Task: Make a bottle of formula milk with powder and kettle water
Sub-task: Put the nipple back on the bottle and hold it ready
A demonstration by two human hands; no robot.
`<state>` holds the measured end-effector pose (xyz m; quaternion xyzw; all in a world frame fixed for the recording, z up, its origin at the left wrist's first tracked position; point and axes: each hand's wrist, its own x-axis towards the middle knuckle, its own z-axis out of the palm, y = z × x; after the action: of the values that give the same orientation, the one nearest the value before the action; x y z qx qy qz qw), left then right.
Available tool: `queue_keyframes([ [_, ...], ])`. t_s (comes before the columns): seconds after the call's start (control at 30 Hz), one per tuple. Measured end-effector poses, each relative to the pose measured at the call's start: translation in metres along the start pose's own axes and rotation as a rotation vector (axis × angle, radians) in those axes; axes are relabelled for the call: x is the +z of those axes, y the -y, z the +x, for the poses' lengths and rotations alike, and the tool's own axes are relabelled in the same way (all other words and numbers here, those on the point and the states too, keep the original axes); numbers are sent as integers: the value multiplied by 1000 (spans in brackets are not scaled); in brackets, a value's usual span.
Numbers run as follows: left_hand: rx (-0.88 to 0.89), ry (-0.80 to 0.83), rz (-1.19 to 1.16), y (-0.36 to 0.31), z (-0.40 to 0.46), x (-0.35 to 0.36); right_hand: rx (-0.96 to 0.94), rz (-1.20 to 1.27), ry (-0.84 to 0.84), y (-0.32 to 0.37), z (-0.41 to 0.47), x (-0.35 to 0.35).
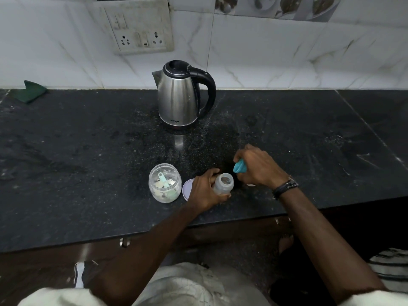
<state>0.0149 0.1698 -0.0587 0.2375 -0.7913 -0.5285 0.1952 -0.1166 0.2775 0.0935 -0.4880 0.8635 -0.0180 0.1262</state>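
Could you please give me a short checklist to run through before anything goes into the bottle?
1. Bottle open at the top: ok, its mouth is uncovered.
2. Bottle steadied: ok, the left hand grips it upright on the counter.
3. Teal bottle cap clear of the mouth: ok, it is in the right hand, off to the side.
4. Powder jar open with scoop inside: ok, its lid lies beside it.
5. Kettle lid closed, handle reachable: ok.
6. Water in kettle, and its temperature: cannot tell.
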Motion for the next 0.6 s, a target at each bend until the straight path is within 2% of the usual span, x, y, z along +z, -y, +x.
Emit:
queue_keyframes([
  [0.17, 1, -10, 5, -1, 0, 0, 22, -67, -15, -8, 14, 34],
  [0.37, 0, -7, 0, -2, 0, 0, 12, -165, 57, -7, 30, 57],
  [0.6, -19, 8, -5, -1, -1, 0, 14, -131, 139, -17, 41, 53],
])
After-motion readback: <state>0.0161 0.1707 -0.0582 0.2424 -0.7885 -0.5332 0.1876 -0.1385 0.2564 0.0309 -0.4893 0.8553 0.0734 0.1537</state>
